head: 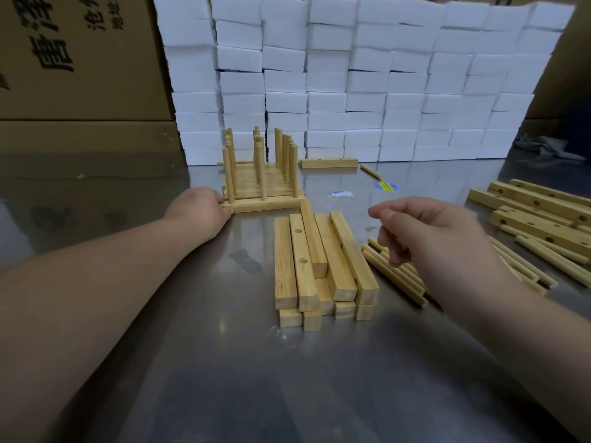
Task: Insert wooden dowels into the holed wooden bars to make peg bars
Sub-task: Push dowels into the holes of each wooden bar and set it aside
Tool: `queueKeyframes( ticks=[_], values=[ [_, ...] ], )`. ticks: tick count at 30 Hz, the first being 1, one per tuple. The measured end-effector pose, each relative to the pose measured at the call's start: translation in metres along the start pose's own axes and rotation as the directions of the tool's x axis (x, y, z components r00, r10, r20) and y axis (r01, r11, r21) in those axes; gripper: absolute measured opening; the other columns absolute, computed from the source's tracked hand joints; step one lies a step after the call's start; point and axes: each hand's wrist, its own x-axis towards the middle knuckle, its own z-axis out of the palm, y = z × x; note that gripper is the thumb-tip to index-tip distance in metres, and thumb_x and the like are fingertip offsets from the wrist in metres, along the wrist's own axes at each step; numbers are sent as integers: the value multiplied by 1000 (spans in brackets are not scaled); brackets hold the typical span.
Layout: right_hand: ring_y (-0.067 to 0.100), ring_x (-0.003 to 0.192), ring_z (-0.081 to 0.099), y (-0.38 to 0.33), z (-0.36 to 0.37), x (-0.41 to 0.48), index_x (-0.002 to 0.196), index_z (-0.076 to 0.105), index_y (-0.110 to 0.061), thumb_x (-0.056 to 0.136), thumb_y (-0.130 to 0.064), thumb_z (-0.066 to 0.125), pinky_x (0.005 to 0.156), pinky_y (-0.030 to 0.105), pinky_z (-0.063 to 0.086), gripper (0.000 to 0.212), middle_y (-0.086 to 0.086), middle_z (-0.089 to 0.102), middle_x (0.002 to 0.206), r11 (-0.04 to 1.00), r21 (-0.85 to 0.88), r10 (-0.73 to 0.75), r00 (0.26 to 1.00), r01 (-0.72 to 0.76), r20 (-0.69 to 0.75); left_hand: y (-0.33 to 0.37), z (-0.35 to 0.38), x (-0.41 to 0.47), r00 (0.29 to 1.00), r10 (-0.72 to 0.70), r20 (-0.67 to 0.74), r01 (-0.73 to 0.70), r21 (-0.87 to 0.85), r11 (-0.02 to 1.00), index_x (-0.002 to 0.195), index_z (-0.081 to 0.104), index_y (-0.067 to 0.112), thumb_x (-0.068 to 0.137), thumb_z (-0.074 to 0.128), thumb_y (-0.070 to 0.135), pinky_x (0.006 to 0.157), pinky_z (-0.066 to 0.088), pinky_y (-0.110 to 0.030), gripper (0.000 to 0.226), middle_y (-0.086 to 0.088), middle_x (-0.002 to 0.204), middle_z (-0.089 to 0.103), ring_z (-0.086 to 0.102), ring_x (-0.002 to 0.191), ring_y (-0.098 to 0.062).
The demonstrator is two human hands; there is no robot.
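A stack of holed wooden bars [319, 263] lies in the middle of the metal table [208, 362]. Behind it stands a row of finished peg bars [260, 183] with upright dowels. My left hand [200, 212] rests at the left end of the nearest peg bar, fingertips touching it. Hovering above loose dowels [396, 276] to the right of the stack, my right hand [428, 238] has loosely curled fingers and holds nothing.
More holed bars [537, 212] and dowels [550, 257] lie at the right edge. A single bar [329, 162] and a dowel [371, 171] sit near a wall of white boxes [367, 81]. Cardboard cartons [80, 59] stand at the left.
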Motion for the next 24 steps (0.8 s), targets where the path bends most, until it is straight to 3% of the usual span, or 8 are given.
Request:
queueKeyframes(
  ticks=[4, 11, 16, 20, 24],
  values=[
    [4, 45, 46, 0, 1, -2, 75, 68, -24, 85, -21, 54, 49, 18, 43, 18, -8, 58, 53, 999, -33, 14, 1000, -14, 11, 2, 2, 4, 1000, 29, -4, -29, 96, 995, 115, 62, 11, 92, 49, 39, 79, 43, -32, 38, -10, 113, 62, 55, 104, -28],
    [0, 42, 45, 2, 5, -4, 72, 69, -22, 82, -22, 56, 44, 12, 39, 16, -8, 57, 49, 998, -64, -7, 1000, 9, 29, 2, 4, 7, 999, 28, -22, -25, 158, 987, 109, 63, 10, 92, 48, 41, 73, 44, -32, 38, -10, 108, 62, 57, 97, -28],
    [-4, 46, 51, 8, 1, 3, 70, 66, -33, 83, -27, 53, 46, 15, 40, 19, -17, 61, 55, 960, -268, -83, 997, 79, -3, 5, 0, 1, 1000, -12, -10, 14, 176, 984, 76, 63, 11, 89, 47, 44, 53, 37, -27, 38, -6, 75, 58, 53, 68, -21],
    [3, 58, 54, 13, -9, 13, 76, 60, -41, 83, -30, 51, 54, 23, 40, 16, -16, 60, 63, 805, -574, -176, 984, 150, 10, 11, -7, -12, 993, -86, -78, 96, 125, 988, 72, 60, 13, 88, 39, 44, 49, 35, -25, 41, -5, 72, 58, 52, 63, -20],
    [9, 80, 49, 21, -17, 26, 105, 59, -38, 84, -34, 50, 67, 26, 37, 23, -19, 51, 81, 551, -821, -87, 989, 147, 118, 13, -17, -33, 991, -58, -121, 57, -9, 998, 77, 61, 12, 92, 33, 36, 54, 37, -28, 41, -6, 75, 62, 55, 71, -23]
  ],
)
